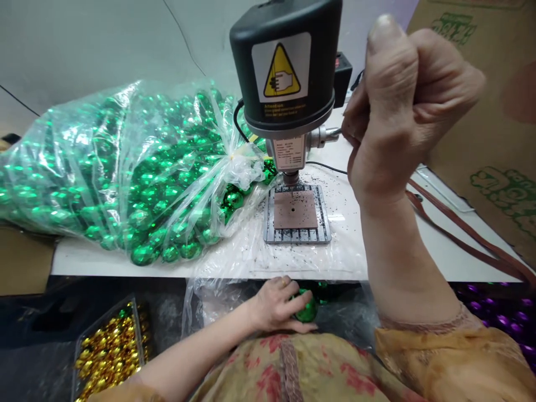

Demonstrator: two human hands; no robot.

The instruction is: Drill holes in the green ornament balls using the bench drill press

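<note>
My left hand [282, 306] is closed around a shiny green ball [306, 306], low at the table's front edge. Raised at the right, my right hand [397, 106] is closed on the metal lever [334, 132] at the side of a small black drill press [287, 61]. Under the drill sits a slotted grey base plate [297, 237] with a brown block [302, 211] on it. The block has a small dark hole, and dark shavings are scattered about it.
A clear plastic bag of green balls [163, 162] fills the table's left side. Brown straps [464, 234] and a large cardboard box [481, 95] are at the right. Below stand a bin of gold balls [111, 349] at left and purple balls [498, 312] at right.
</note>
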